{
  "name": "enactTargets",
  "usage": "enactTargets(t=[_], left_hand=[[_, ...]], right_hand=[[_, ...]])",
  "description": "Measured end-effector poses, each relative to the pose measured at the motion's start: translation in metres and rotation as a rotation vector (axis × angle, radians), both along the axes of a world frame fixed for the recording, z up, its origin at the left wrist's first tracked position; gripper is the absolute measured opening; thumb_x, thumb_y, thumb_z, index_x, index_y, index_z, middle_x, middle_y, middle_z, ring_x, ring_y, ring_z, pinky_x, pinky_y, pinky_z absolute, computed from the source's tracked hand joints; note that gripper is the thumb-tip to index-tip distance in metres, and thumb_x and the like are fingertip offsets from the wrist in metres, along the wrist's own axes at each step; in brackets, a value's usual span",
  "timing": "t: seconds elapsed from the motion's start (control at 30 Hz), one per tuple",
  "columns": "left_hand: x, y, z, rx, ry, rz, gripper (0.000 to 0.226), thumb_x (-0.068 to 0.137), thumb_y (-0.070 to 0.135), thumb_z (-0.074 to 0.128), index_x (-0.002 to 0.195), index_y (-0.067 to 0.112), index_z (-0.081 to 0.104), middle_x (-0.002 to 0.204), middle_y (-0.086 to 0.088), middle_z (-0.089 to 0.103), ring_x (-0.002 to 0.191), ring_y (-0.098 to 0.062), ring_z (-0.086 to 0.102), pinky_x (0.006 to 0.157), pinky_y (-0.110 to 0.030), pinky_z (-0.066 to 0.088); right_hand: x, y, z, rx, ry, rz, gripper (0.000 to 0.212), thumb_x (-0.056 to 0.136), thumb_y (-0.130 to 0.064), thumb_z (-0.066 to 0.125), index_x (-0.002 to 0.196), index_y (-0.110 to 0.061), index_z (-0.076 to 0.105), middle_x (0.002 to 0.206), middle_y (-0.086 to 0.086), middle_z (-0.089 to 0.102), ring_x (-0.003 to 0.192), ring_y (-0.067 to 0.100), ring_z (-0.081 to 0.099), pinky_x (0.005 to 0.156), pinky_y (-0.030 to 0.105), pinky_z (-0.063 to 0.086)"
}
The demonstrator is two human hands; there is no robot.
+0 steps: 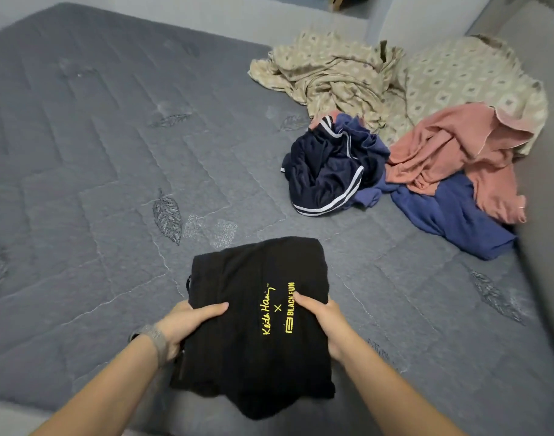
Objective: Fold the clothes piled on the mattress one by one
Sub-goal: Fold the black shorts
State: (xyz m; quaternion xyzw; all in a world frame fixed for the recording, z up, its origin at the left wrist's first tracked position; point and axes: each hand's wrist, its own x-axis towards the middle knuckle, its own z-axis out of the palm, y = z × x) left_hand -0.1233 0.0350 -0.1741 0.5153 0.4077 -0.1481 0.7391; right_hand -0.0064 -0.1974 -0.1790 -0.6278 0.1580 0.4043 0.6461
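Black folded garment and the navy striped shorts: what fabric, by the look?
Black folded garment: looks like matte cotton knit, soft, no shine; yellow lettering seems printed or stitched, cannot tell which. Navy striped shorts: probably smooth synthetic sportswear, going by the slight sheen on their folds.

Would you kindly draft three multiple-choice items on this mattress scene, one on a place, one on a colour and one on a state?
1. Where does the unfolded pile lie relative to the black garment?
A. Far right
B. Near left
C. Under it

2. What colour is the lettering on the black garment?
A. White
B. Yellow
C. Red

3. How is the black garment held?
A. By one hand only
B. By no hand
C. By both hands at its sides

Answers:
1 A, the pile sits at the mattress's far right.
2 B, the printed lettering shows yellow.
3 C, the left hand and right hand grip opposite edges.
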Motion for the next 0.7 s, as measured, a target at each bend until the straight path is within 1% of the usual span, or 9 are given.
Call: enactTargets(t=[0.07,0.17,0.2,0.33,0.4,0.43,0.53,0.6,0.7], left_hand=[[-0.006,0.010,0.043,0.014,-0.039,0.057,0.065,0.044,0.030,0.092,0.101,0.010,0.070,0.096,-0.010,0.075,0.086,-0.025,0.072,0.072,-0.032,0.056],[-0.029,0.045,0.110,0.042,-0.058,0.168,0.054,0.056,0.029,0.088,0.104,0.014,0.068,0.094,-0.004,0.075,0.087,-0.022,0.072,0.076,-0.033,0.055],[-0.041,0.060,0.131,0.054,-0.058,0.208,0.054,0.059,0.030,0.090,0.106,0.014,0.067,0.096,-0.004,0.075,0.089,-0.023,0.071,0.078,-0.034,0.055],[-0.104,0.124,0.217,0.061,-0.079,0.342,0.067,0.058,0.049,0.086,0.112,0.015,0.066,0.102,-0.003,0.074,0.095,-0.023,0.071,0.083,-0.037,0.054],[-0.141,0.158,0.255,0.047,-0.080,0.412,0.065,0.065,0.052,0.082,0.114,0.012,0.065,0.102,-0.005,0.074,0.094,-0.023,0.071,0.082,-0.036,0.054],[-0.161,0.175,0.272,0.050,-0.078,0.436,0.070,0.063,0.055,0.082,0.115,0.011,0.065,0.103,-0.006,0.074,0.095,-0.024,0.071,0.082,-0.036,0.054],[-0.213,0.223,0.311,0.089,-0.104,0.507,0.100,0.035,0.063,0.088,0.117,0.013,0.063,0.109,-0.006,0.072,0.100,-0.024,0.069,0.089,-0.038,0.053],[-0.240,0.249,0.327,0.108,-0.125,0.554,0.106,0.030,0.064,0.089,0.119,0.014,0.063,0.110,-0.006,0.072,0.101,-0.024,0.069,0.089,-0.039,0.053],[-0.268,0.279,0.342,0.115,-0.155,0.618,0.104,0.031,0.060,0.091,0.120,0.014,0.061,0.110,-0.007,0.072,0.100,-0.025,0.069,0.084,-0.038,0.055]], right_hand=[[0.003,0.020,0.040,0.045,0.067,0.025,0.038,0.084,-0.018,0.074,0.120,-0.012,0.062,0.107,0.012,0.073,0.099,0.030,0.070,0.084,0.044,0.058],[0.004,0.060,0.110,0.090,0.062,0.123,0.037,0.089,-0.013,0.068,0.124,-0.015,0.057,0.110,0.011,0.072,0.101,0.029,0.070,0.077,0.040,0.059],[0.003,0.077,0.134,0.090,0.052,0.167,0.035,0.090,-0.011,0.066,0.123,-0.017,0.057,0.111,0.010,0.072,0.101,0.029,0.069,0.077,0.040,0.059],[-0.018,0.161,0.218,0.085,0.045,0.376,0.041,0.089,-0.011,0.067,0.126,-0.022,0.053,0.116,0.010,0.070,0.106,0.030,0.068,0.092,0.050,0.054],[-0.036,0.208,0.256,0.102,0.042,0.467,0.043,0.089,-0.012,0.068,0.128,-0.022,0.052,0.118,0.011,0.069,0.107,0.031,0.067,0.096,0.051,0.051],[-0.047,0.230,0.273,0.121,0.038,0.515,0.042,0.089,-0.012,0.067,0.127,-0.021,0.052,0.118,0.011,0.069,0.108,0.031,0.067,0.096,0.050,0.051],[-0.079,0.296,0.310,0.187,0.056,0.619,0.040,0.090,-0.011,0.065,0.128,-0.018,0.053,0.118,0.012,0.069,0.109,0.031,0.066,0.096,0.049,0.051],[-0.100,0.337,0.325,0.195,0.050,0.667,0.040,0.091,-0.012,0.064,0.129,-0.016,0.053,0.118,0.013,0.069,0.108,0.031,0.067,0.094,0.047,0.053],[-0.121,0.388,0.340,0.178,0.050,0.706,0.039,0.092,-0.015,0.063,0.130,-0.015,0.053,0.115,0.012,0.070,0.105,0.028,0.068,0.086,0.042,0.057]])
